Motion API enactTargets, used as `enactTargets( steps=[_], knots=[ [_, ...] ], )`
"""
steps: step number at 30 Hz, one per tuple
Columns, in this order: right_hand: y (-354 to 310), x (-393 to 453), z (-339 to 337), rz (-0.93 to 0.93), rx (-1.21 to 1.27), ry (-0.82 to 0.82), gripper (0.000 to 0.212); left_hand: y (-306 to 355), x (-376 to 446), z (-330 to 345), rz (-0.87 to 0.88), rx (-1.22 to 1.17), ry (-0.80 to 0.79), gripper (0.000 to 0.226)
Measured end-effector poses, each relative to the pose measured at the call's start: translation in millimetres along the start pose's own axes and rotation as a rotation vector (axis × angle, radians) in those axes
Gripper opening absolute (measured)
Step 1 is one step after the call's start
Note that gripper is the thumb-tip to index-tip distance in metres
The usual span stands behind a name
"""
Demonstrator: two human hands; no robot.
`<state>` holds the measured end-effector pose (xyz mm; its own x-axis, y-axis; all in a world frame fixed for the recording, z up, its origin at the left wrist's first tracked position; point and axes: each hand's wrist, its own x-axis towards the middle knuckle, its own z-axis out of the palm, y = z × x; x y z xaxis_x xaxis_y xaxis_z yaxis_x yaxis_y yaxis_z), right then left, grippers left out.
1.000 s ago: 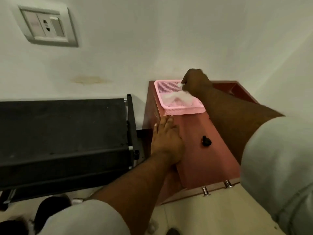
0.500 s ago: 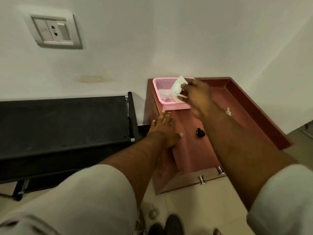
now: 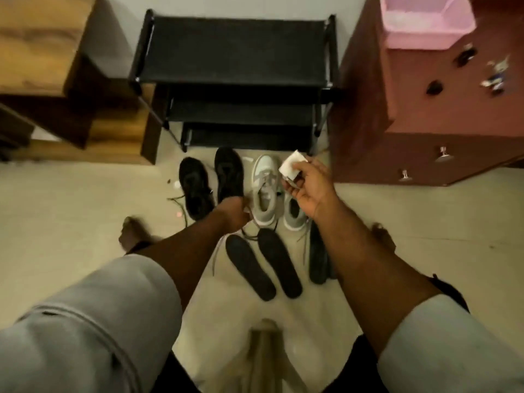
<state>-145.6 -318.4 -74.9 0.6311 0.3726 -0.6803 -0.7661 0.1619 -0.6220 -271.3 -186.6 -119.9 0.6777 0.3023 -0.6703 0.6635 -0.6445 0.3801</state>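
Fingers on the left hand are tucked out of sight, so can't tell what they've got. It's down in front of the black shoe rack, at the heel of a black shoe beside the grey sneakers. Meanwhile the right hand, also just in front of the rack, has its fingers curled round a small white packet.

Shoe rack against wall, wooden unit left, cabinet right bearing basket, left shoe pair and right shoe pair on floor before rack, insoles nearer, packet in right hand above right shoe pair.
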Motion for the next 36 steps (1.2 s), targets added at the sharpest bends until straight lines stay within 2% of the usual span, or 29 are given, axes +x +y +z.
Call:
enactTargets(
  steps=[3,5,9,14,18,20,22,24,27,29,31,33,36],
  knots=[
    [56.2,2.9,-12.1,0.130,0.001,0.037,0.020,-68.4,-6.6,48.4,-0.210,-0.136,0.016,0.043],
    [96.0,15.7,-21.1,0.248,0.008,0.071,0.017,-105.9,4.1,88.8,-0.334,-0.235,-0.032,0.046],
    [165.5,56.9,-42.9,0.357,-0.116,0.074,0.013,-153.2,44.4,165.7,-0.469,-0.454,-0.086,0.043],
    [227.3,118.0,-66.8,0.383,-0.364,0.101,0.020,-174.8,116.4,216.7,-0.634,-0.684,-0.041,0.051],
    [249.7,151.7,-82.0,0.406,-0.460,0.152,0.022,-173.8,160.3,234.3,-0.774,-0.794,0.053,0.062],
    [254.9,159.6,-88.9,0.412,-0.475,0.168,0.023,-169.6,174.2,240.2,-0.857,-0.773,0.111,0.068],
    [252.9,159.1,-94.1,0.410,-0.489,0.184,0.023,-165.2,181.6,242.7,-0.885,-0.668,0.105,0.073],
    [242.3,152.5,-97.5,0.398,-0.504,0.199,0.022,-159.6,181.9,237.9,-0.847,-0.713,0.082,0.069],
    [206.2,125.1,-96.3,0.358,-0.510,0.163,0.021,-141.1,156.3,210.9,-0.682,-0.913,0.149,0.028],
    [177.5,96.9,-88.3,0.299,-0.520,0.131,0.018,-122.9,123.5,179.6,-0.585,-1.006,0.193,0.034],
    [147.0,59.4,-73.9,0.203,-0.517,0.128,0.015,-93.2,74.7,135.3,-0.480,-1.192,0.225,0.020],
    [120.7,21.8,-52.7,0.112,-0.477,0.109,0.015,-66.3,26.2,89.2,-0.334,-1.425,0.213,0.030],
    [90.0,-48.5,-14.2,0.014,-0.381,-0.007,0.015,-36.6,-58.9,27.2,-0.088,-1.620,0.125,0.053]
  ],
)
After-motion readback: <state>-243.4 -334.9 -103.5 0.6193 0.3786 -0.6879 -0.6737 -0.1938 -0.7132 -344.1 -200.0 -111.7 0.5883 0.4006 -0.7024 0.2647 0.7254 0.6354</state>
